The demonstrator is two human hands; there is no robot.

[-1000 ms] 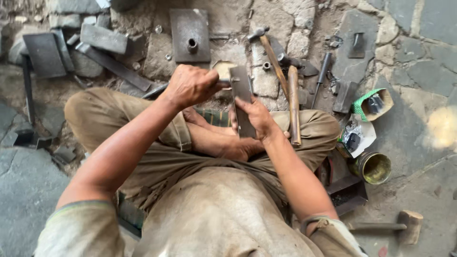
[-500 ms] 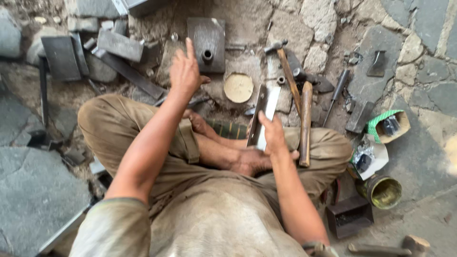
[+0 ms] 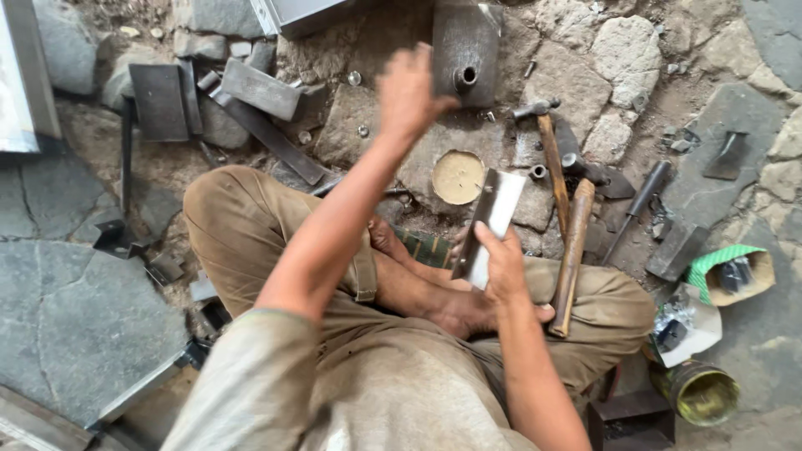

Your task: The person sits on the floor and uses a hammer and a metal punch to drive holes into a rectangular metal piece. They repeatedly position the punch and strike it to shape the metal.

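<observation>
Metal sheet (image 3: pixel 491 224) in right hand (image 3: pixel 501 263), left hand (image 3: pixel 407 92) well apart.

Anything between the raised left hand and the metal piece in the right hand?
Nothing visible. The left hand hangs empty above the stone ground; the bent sheet-metal piece sits in the right hand lower down, with only open space between them.

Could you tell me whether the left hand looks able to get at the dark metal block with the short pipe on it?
Probably yes: the left hand is stretched out empty beside the block, with nothing between them.
</observation>
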